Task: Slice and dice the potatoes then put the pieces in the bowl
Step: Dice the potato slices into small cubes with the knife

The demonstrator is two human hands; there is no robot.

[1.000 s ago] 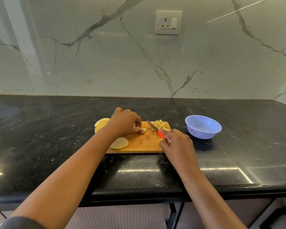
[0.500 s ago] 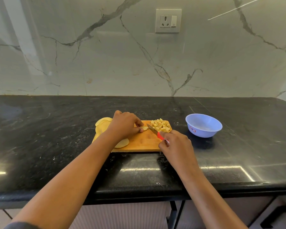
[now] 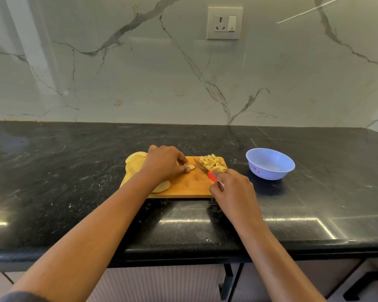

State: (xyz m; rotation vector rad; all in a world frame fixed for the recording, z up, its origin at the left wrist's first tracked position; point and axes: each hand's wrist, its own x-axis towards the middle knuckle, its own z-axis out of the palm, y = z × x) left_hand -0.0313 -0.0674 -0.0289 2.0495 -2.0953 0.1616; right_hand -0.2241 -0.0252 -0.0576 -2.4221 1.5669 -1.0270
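Pinning a small potato slice (image 3: pixel 190 166) to the wooden cutting board (image 3: pixel 188 189), the person's left hand (image 3: pixel 164 163) curls its fingertips onto it. The right hand (image 3: pixel 231 188) is wrapped round the red handle of a knife (image 3: pixel 202 167), whose blade angles toward that piece. Raw potato this thin is probably light, stiff enough to snap and starchy-slick, so it is best held from above with the fingertips tucked back from the edge. More round slices (image 3: pixel 135 160) are fanned at the board's left end. A heap of pale diced potato (image 3: pixel 213 163) sits at its far right corner, and those blocky cubes should scoop easily. The pale blue bowl (image 3: pixel 271 173), seemingly plastic, stands apart on the glossy black stone counter (image 3: pixel 52 182) and may slide.
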